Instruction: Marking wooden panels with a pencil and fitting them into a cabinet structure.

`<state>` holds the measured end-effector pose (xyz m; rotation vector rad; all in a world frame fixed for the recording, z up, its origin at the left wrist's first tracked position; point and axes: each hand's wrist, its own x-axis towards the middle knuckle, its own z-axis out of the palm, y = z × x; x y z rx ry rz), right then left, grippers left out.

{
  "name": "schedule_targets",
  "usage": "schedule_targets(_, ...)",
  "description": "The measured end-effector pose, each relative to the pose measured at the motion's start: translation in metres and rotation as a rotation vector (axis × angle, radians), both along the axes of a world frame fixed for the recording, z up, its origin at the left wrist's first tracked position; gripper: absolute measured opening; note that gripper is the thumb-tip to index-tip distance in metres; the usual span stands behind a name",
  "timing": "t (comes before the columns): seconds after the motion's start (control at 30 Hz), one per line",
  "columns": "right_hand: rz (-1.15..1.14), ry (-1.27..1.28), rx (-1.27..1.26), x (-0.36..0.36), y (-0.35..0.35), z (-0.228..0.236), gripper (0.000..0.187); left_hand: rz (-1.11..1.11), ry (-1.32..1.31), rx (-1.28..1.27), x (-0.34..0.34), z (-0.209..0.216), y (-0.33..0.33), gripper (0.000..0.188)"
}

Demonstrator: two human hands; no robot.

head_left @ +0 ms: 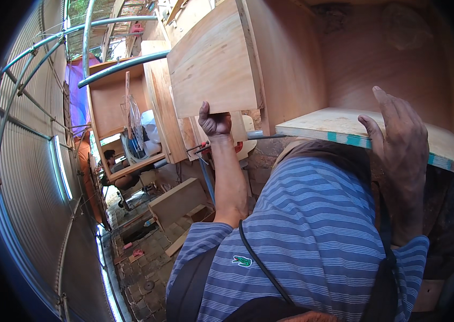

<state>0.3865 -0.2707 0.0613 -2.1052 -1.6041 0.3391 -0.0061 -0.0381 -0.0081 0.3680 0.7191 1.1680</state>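
Note:
A pale wooden panel stands out from the left side of a wooden cabinet. My left hand grips its near edge, thumb on the face and fingers curled behind it, partly hidden. On the right, my right hand is open, its fingers stretched out and the thumb apart. It lies over the edge of a plywood board with green marks, which runs along the cabinet's near side. Whether the palm presses on that board I cannot tell.
Left of the panel stands another open wooden cabinet with a wire fan guard inside. A metal pipe juts past it. Wooden boards lie on the paved floor. Corrugated sheeting forms the left wall. A person is farther off.

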Motion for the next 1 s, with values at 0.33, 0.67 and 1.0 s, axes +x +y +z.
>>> schedule_targets(0.33,0.033,-0.04,0.069,-0.006,0.006,0.003,0.048,0.007,0.02,0.011,0.002,-0.001,-0.002,0.023)
schedule_targets(0.67,0.488,0.071,0.208,-0.113,0.065,-0.006,0.069,0.021,0.063,0.023,0.008,0.002,-0.006,0.026)
schedule_targets(1.0,0.522,-0.06,0.176,-0.118,0.075,-0.024,0.055,-0.003,0.025,0.012,-0.001,-0.002,-0.006,0.03)
